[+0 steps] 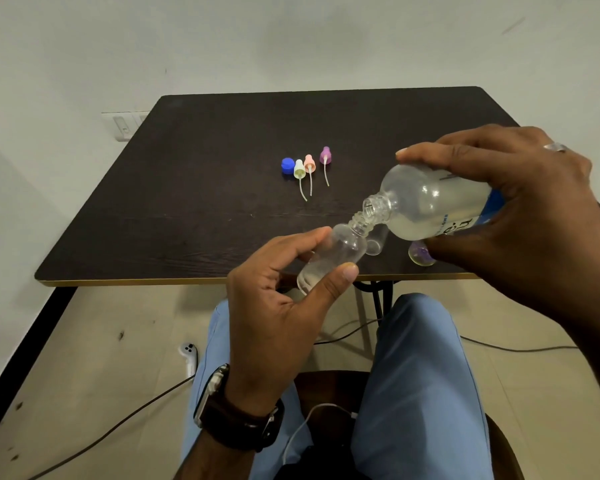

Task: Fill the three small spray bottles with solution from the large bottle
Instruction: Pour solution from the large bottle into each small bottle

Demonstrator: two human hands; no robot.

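Floor left: a white controller (pixel 189 356) lies on the tiles beside a dark cable (pixel 111 427).
Surface: dark wood-grain top (pixel 187 216) with a light edge strip, against a pale wall.
Caps: a blue cap (pixel 287 166) sits mid-surface; just right of it lie three spray tops with thin dip tubes, cream (pixel 299 169), pink (pixel 309 163) and purple (pixel 325 155), the purple one slightly apart.
Left hand (pixel 274 313): its grip is round a small clear bottle (pixel 333 252), thumb on the near side, fingers behind; a dark watch (pixel 236 410) is on the wrist.
Small clear bottle: tilted, neck up and to the right, held over the near edge of the surface; a little pale liquid shows at its base.
Large bottle (pixel 430 202): tipped nearly level, open mouth just at the small bottle's neck, cloudy liquid inside, blue label at the far end.
Other small bottles: one clear bottle (pixel 374 242) stands behind the mouths; another (pixel 420 254) stands right of it, partly hidden.
Right hand (pixel 520 209): its grip wraps the large bottle from above, thumb underneath; a ring (pixel 555 147) shows on one finger.
Below: blue trousers (pixel 423 375) and a white cable (pixel 312 420) on the lap.
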